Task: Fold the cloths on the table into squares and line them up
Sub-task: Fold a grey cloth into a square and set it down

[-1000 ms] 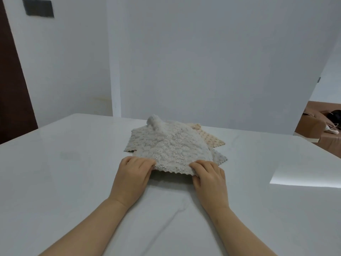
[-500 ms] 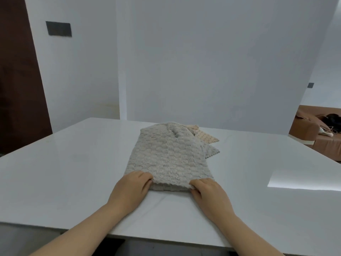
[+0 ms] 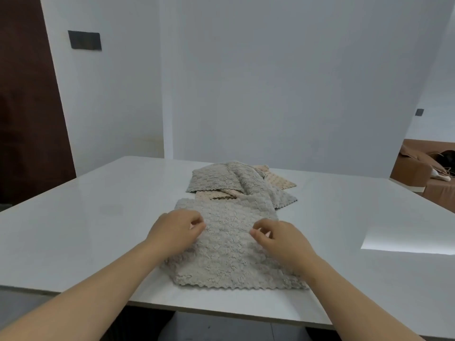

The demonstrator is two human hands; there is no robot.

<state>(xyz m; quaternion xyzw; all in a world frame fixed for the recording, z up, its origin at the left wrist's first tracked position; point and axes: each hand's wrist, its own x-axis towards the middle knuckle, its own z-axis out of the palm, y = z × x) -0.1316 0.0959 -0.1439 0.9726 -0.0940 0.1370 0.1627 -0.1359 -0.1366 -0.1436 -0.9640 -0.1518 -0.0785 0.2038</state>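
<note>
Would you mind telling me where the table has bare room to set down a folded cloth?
Bare table spreads left of the grey cloth and right of it. The middle is crowded: the cloth pile lies just behind.

I log near cloth (image 3: pixel 229 244): plain grey | far cloth (image 3: pixel 216 179): same grey | third cloth (image 3: pixel 279 181), centre right: beige, dotted | table (image 3: pixel 86 217): glossy white | door (image 3: pixel 27 107), upper left: dark brown | sofa (image 3: pixel 416 166), right edge: brown
</note>
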